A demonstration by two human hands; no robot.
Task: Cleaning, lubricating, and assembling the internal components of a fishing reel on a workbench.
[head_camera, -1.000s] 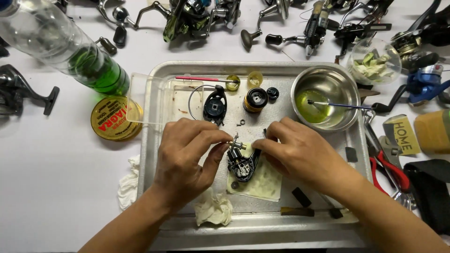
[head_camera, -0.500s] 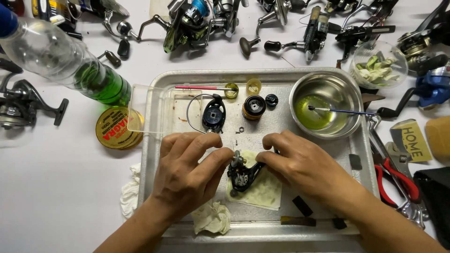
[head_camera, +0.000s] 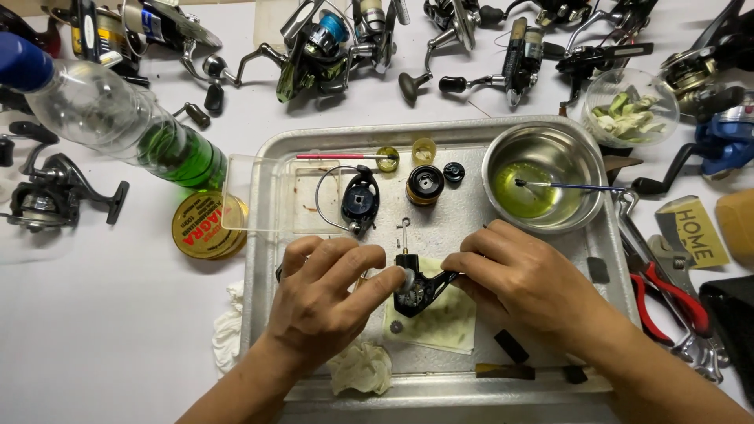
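A black fishing reel body [head_camera: 420, 289] lies over a stained yellow-green cloth [head_camera: 437, 322] in a metal tray [head_camera: 259, 259]. My right hand [head_camera: 522, 279] grips the reel body's right arm. My left hand [head_camera: 330, 294] touches its left side with thumb and fingertips on a small silver part [head_camera: 406, 280]. Behind the hands lie a black rotor with a wire bail [head_camera: 359, 200], a black and gold spool [head_camera: 425, 185] and a small black knob [head_camera: 454, 172].
A steel bowl [head_camera: 546, 177] with greenish liquid and a brush stands at the tray's back right. A plastic bottle with green liquid [head_camera: 118, 118], a round yellow tin [head_camera: 208, 226], red pliers [head_camera: 667, 302], crumpled tissues [head_camera: 360, 367] and several fishing reels [head_camera: 322, 47] surround the tray.
The view has shifted so everything sits lower in frame. My hands have turned the reel body, with its arm now pointing right into my right hand.
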